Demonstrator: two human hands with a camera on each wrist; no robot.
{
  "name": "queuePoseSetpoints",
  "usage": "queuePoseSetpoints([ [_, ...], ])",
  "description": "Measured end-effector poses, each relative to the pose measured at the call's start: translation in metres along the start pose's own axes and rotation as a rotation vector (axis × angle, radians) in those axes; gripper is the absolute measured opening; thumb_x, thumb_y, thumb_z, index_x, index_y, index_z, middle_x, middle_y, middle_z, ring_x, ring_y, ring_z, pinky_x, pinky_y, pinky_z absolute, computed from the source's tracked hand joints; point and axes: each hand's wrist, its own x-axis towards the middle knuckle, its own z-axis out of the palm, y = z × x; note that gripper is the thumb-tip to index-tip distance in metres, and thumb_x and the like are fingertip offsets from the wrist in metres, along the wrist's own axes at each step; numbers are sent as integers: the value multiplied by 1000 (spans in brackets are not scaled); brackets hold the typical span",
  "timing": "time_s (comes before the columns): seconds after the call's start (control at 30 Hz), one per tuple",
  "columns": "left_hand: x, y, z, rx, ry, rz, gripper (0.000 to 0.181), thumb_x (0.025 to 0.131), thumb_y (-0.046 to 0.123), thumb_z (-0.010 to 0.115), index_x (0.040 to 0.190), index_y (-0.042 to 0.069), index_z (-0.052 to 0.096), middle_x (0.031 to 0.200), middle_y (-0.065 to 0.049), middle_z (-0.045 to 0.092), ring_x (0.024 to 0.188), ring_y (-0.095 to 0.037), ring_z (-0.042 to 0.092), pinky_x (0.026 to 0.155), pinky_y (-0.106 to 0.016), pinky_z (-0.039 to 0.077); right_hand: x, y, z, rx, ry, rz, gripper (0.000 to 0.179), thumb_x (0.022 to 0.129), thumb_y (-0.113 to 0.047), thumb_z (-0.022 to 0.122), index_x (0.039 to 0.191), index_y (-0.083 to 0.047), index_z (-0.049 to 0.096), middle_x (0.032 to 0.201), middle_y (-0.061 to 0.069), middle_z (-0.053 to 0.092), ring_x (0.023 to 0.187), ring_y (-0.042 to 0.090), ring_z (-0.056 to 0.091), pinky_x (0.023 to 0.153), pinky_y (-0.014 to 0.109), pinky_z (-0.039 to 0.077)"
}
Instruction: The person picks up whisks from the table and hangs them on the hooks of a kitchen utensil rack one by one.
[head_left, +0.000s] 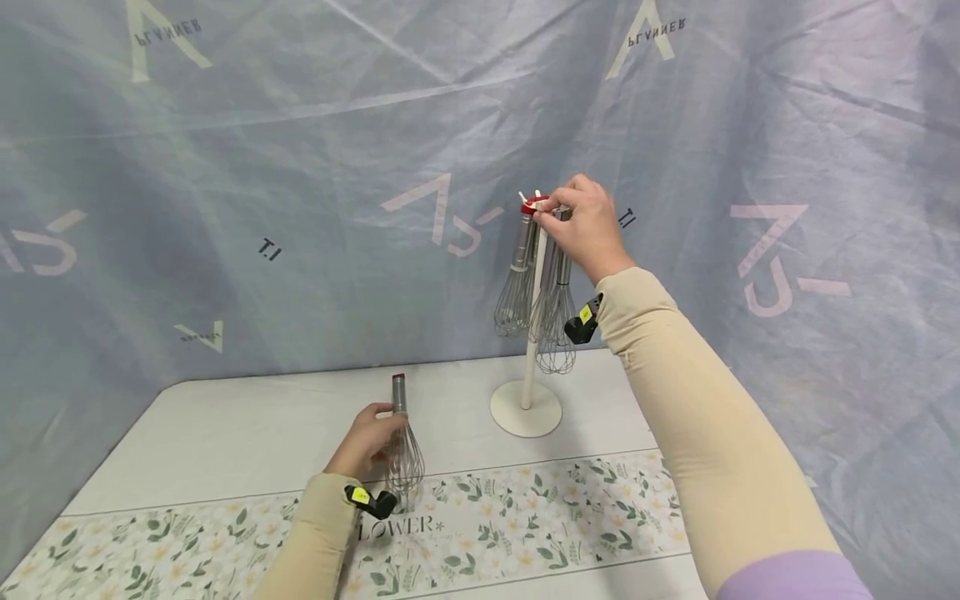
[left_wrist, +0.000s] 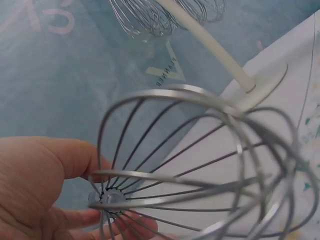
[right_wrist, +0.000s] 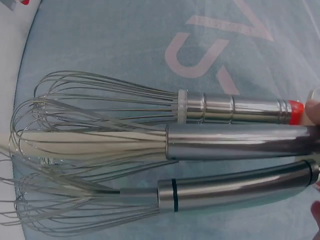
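My left hand point(head_left: 367, 442) holds a steel balloon whisk point(head_left: 399, 396) around the place where handle and wires meet. It stands nearly upright over the table, its red-tipped handle end up and wires down. At the right, my right hand point(head_left: 587, 223) pinches the top of a white whisk stand point(head_left: 529, 375) between thumb and fingers, beside its small hooks. Below that hand hang several steel whisks, wires downward: a red-ended one point(right_wrist: 260, 110), a plain-handled one point(right_wrist: 235, 140) and one with a dark ring point(right_wrist: 240, 189). The right fingertips are mostly outside the right wrist view.
The stand's round base point(head_left: 510, 421) rests on a white table point(head_left: 262, 425) with a flower-printed band point(head_left: 510, 533) across it. Directly behind hangs a grey-blue printed curtain point(head_left: 337, 208). In the left wrist view the stand's pole point(left_wrist: 215, 47) rises beyond the held whisk.
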Motion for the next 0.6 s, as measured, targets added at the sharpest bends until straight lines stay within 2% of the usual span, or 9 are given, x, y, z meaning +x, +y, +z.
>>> queuePoseSetpoints([
  [0.1,0,9,-1,3,-3,26,60,96,21,63,149,4,40,116,-21,60,92,-27,65,68,-40,57,-1,1,-1,39,-34,17,15,96,-23,72,98,-8,73,102,6,51,94,27,47,83,41,39],
  [0.2,-1,22,-1,10,2,49,57,96,23,65,146,7,43,116,-18,63,93,-27,66,69,-41,56,-2,1,-1,35,-42,19,17,97,-24,70,101,-8,74,103,6,50,91,25,45,79,40,38],
  [0.4,-1,54,0,19,8,105,53,97,25,66,144,9,46,115,-17,65,98,-32,68,71,-41,58,-3,1,0,10,-24,4,17,97,-26,71,99,-9,74,102,6,52,94,27,46,84,42,38],
  [0.6,-5,93,7,-12,-4,168,54,98,23,64,145,8,42,113,-17,64,90,-27,68,77,-48,60,-3,3,1,23,-2,-1,16,96,-25,72,96,-9,74,102,6,52,99,29,46,94,46,34],
])
